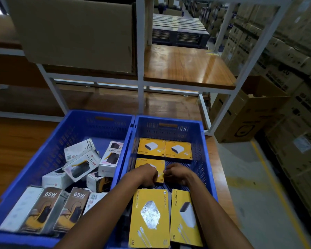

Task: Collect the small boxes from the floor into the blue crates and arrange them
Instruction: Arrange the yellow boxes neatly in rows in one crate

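Two blue crates stand side by side. The right crate (207, 159) holds yellow boxes: a pair (164, 149) lying flat at its far end and two larger ones (149, 218) at the near end. Between them lies one more yellow box (147, 163). My left hand (147, 174) grips its near left edge and my right hand (176, 174) grips its right side. The left crate (48, 155) is filled with several white and brown "65W" boxes (48, 209) in a loose heap.
Both crates rest on a wooden shelf (16, 141) of a white metal rack (140, 78). A big cardboard carton (75, 33) sits on the shelf above. To the right are an open carton (248, 112), stacked cartons and grey floor with a yellow line (269, 177).
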{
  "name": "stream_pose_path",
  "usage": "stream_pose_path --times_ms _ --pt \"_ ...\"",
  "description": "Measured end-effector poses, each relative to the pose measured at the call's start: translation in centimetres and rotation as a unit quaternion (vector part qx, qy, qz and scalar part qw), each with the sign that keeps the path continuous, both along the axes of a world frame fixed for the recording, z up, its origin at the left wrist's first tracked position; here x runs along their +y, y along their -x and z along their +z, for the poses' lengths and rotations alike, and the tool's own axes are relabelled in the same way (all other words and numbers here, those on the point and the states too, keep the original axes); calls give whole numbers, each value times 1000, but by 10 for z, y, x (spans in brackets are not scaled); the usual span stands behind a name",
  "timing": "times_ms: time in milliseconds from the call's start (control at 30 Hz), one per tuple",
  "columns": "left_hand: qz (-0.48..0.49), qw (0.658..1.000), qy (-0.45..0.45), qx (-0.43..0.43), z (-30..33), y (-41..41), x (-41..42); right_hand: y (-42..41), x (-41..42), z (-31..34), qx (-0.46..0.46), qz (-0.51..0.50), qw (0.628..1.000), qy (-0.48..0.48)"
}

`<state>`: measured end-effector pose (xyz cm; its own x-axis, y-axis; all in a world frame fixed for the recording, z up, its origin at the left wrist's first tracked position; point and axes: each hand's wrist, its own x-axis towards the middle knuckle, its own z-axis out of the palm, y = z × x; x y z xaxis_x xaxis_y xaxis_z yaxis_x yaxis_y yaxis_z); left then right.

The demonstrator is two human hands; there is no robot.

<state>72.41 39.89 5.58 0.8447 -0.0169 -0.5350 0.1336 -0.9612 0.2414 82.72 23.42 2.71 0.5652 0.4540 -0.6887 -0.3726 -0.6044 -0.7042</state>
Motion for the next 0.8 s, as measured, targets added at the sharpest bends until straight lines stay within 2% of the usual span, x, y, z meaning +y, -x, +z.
stream_pose_path --times_ms 133,433,533,600,700,800 --pt "-4 1000 -1 23 0 3 0 -3 -2 -2 0 23 999 29" --pt "6 999 -7 44 7 4 0 0 1 5 -70 59 994 56" --pt "34 999 18 31 11 3 0 0 0 6 -94 78 990 67" --pt "68 995 70 7 19 1 -2 2 -2 14 -130 96 983 87" --pt "171 961 213 -44 30 -2 -4 9 -8 35 -181 126 971 93" --pt "295 881 354 -107 40 -4 -3 28 -14 70 -149 168 974 17"
